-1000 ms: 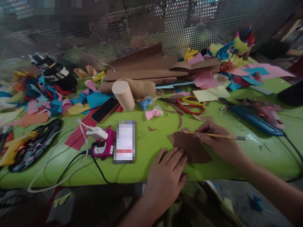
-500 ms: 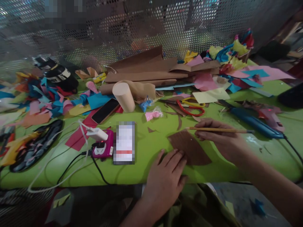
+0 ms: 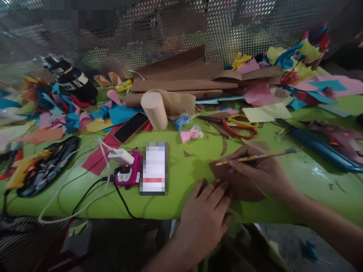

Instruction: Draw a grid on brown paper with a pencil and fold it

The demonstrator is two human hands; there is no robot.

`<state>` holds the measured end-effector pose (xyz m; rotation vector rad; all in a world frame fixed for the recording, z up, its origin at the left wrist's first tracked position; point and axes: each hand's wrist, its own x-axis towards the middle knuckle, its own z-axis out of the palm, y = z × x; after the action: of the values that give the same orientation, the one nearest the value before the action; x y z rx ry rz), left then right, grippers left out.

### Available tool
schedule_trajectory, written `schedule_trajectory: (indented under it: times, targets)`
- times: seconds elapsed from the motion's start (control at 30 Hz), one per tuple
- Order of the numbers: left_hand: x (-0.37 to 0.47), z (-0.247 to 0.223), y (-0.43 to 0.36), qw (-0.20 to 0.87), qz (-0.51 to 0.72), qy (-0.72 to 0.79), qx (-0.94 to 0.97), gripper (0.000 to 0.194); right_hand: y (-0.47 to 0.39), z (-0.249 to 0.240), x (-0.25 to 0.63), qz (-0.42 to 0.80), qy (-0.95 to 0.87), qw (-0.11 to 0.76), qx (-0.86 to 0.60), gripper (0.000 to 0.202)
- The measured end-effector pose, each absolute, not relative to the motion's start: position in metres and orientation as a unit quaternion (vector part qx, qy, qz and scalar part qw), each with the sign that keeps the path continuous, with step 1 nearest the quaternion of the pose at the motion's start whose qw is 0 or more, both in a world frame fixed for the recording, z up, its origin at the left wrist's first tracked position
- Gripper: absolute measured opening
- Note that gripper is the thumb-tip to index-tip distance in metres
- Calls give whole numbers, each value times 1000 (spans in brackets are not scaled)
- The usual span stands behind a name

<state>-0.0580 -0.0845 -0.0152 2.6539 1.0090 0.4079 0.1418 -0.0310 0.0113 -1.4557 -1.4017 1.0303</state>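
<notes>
A dark brown piece of paper [image 3: 246, 190] lies on the green table [image 3: 176, 206] near its front edge. My left hand [image 3: 205, 211] rests flat with fingers stretched out, its fingertips on the paper's left part. In my right hand [image 3: 252, 166] a yellow pencil [image 3: 262, 155] is pinched, its tip pointing left over the paper's upper left corner. The right hand covers part of the paper. Whether the tip touches the paper I cannot tell.
Red- and yellow-handled scissors [image 3: 239, 130] lie behind the paper. A phone [image 3: 154, 170], a pink power adapter [image 3: 127, 174] and cables are to the left. A beige cylinder [image 3: 155, 111] stands farther back. A blue tool [image 3: 323, 149] is at the right.
My right hand has come down and left over the brown paper, bringing the pencil tip to its upper left corner. The view has shifted, so the table things appear farther right.
</notes>
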Motion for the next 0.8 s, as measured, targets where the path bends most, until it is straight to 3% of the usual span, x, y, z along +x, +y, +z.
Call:
schedule_trajectory:
  times: [0.3, 0.8]
  targets:
    - [-58, -17, -85, 131, 132, 343, 921, 47, -29, 2, 131, 422, -566, 392, -590, 28]
    - [-58, -16, -85, 137, 143, 345, 918, 47, -33, -1, 135, 370, -609, 364, -600, 12]
